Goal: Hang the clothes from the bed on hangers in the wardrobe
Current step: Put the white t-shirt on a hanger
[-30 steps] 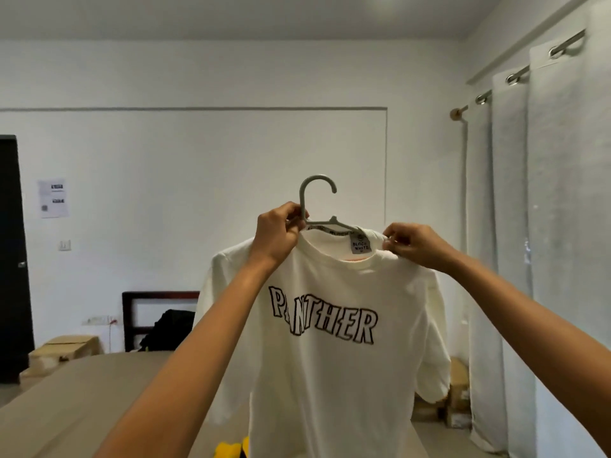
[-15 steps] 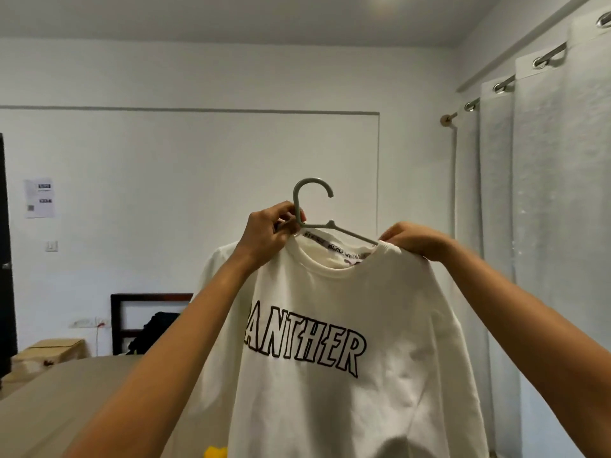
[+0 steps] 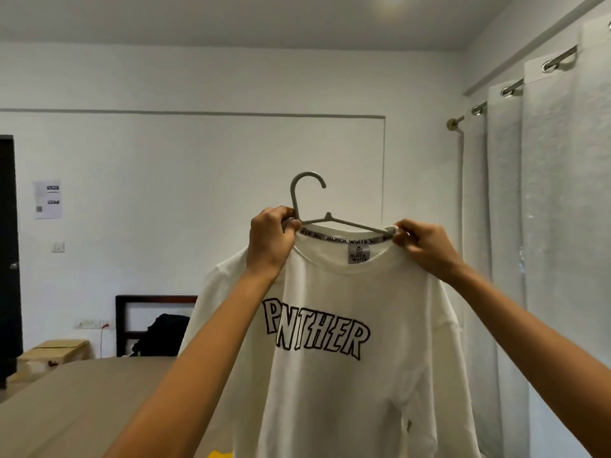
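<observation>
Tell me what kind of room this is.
Most likely a bedroom: a wide tan bed surface with a dark headboard at its far end, long pale curtains on a rod, and a shirt on a hanger.

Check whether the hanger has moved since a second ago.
No, not noticeably. The hanger still sits just left of the vertical wall groove at about the same height, held by both hands.

Both arms are stretched forward and raised from 6 o'clock toward 12. The left hand [image 3: 271,241] is closed in a grip with fingers curled tight. The right hand [image 3: 425,247] is pinched shut, knuckles toward 11 o'clock.
</observation>
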